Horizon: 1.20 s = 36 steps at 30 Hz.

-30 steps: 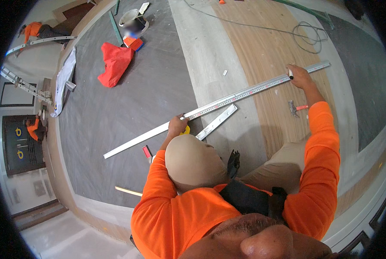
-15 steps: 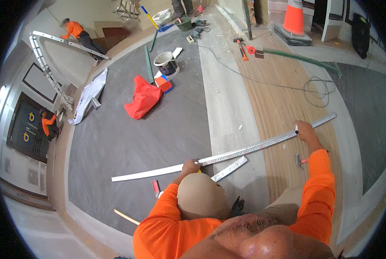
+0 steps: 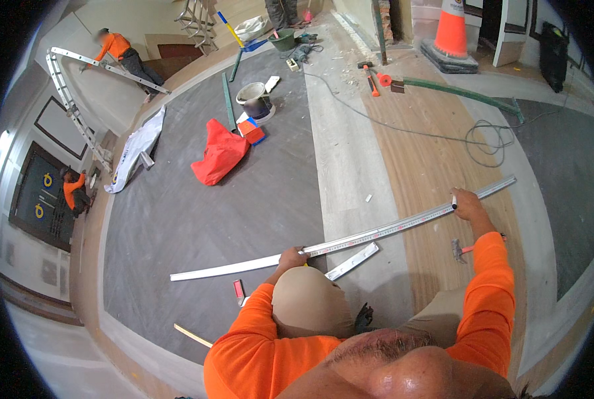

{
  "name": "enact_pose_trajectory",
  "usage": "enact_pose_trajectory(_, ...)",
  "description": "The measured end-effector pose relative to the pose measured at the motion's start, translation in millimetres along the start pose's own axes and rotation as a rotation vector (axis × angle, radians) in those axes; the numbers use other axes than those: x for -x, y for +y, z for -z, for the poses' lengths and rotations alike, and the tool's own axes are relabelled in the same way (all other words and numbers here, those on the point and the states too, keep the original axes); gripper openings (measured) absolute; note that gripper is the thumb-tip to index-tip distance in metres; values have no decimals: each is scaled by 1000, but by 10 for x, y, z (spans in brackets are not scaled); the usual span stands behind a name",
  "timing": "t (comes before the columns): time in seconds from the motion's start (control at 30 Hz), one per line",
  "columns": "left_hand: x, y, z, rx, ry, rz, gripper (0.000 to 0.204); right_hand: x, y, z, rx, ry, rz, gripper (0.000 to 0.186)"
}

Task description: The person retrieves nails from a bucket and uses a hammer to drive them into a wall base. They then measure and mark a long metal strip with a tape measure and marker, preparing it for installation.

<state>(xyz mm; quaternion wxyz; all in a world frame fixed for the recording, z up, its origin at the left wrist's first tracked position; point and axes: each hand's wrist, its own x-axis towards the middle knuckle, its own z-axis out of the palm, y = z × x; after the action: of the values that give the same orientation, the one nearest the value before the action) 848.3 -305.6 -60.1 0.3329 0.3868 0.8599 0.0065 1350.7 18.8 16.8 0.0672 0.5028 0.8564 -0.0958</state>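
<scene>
A long, pale metal strip [image 3: 224,268] lies slantwise across the floor before my knees. Along its right part stretches a measuring tape blade [image 3: 376,235], running between my two hands. My left hand [image 3: 291,258] is closed on the strip near its middle; a bit of yellow shows beside the fingers, mostly hidden by my knee. Towards the strip's right end, my right hand [image 3: 468,205] grips a white marker [image 3: 454,201] with a dark end and presses against the strip and tape. A shorter white metal piece [image 3: 352,262] sits just below the strip.
By my right forearm lies a hammer [image 3: 458,251]; a red-handled square [image 3: 238,290] is near my left arm. Farther off are a red bag [image 3: 217,156], a bucket [image 3: 255,103], a looping cable [image 3: 413,128] and a cone [image 3: 452,33]. Co-workers [image 3: 117,50] are at the left walls.
Both hands keep their places on the strip. The view has shifted very slightly; nothing else has visibly moved.
</scene>
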Motion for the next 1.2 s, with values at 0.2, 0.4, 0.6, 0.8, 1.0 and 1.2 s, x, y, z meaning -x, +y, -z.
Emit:
enact_pose_trajectory(0.2,-94,-147,-83,35,27,-25,48,-26,-17,5,1,12,15,50)
enact_pose_trajectory(0.4,-129,-114,-113,41,13,-17,49,16,73,-52,15,60,24,43)
enact_pose_trajectory(0.6,25,-79,-49,54,47,-34,46,55,-36,68,1,44,26,44)
enact_pose_trajectory(0.8,54,-57,-14,40,43,-150,36,-3,-5,14,-1,69,16,45)
enact_pose_trajectory(1.0,20,22,70,-26,-24,-154,36,22,14,83,-13,116,22,39)
enact_pose_trajectory(1.2,98,127,142,65,-214,-179,43,-23,104,29,-29,101,-28,55)
